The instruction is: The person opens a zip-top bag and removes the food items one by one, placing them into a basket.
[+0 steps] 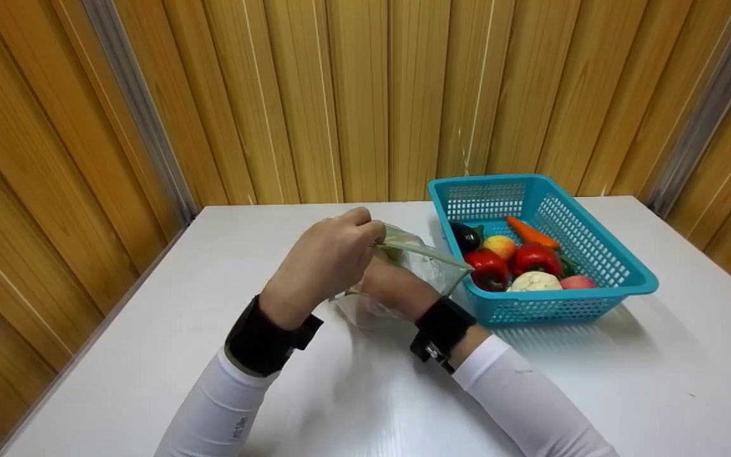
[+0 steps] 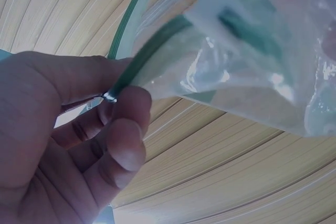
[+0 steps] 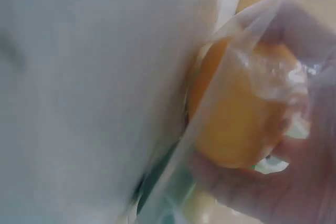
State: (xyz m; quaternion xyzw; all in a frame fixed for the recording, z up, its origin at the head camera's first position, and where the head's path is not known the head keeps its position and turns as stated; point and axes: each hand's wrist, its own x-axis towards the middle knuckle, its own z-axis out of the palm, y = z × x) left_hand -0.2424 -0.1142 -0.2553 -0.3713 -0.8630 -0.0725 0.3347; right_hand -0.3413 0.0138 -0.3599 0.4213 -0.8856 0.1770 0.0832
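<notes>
My left hand (image 1: 334, 254) pinches the green rim of a clear zip bag (image 1: 432, 270) between thumb and fingers. In the left wrist view, the bag's green zip strip (image 2: 152, 45) runs out from my fingertips, with the mouth spread apart. My right hand (image 1: 397, 289) reaches into the bag, mostly covered by plastic and my left hand in the head view. Inside, its fingers curl round an orange-coloured round fruit (image 3: 236, 114), seen through the film in the right wrist view.
Right of the bag stands a blue-green basket (image 1: 619, 254) holding a carrot (image 1: 530, 233), an eggplant (image 1: 466, 238), red bell peppers (image 1: 535, 259), a cauliflower (image 1: 535, 282) and reddish fruits (image 1: 500, 246). The bag's corner overlaps its near left rim. A wood-panel wall (image 1: 353, 101) rises behind the white table (image 1: 245, 254).
</notes>
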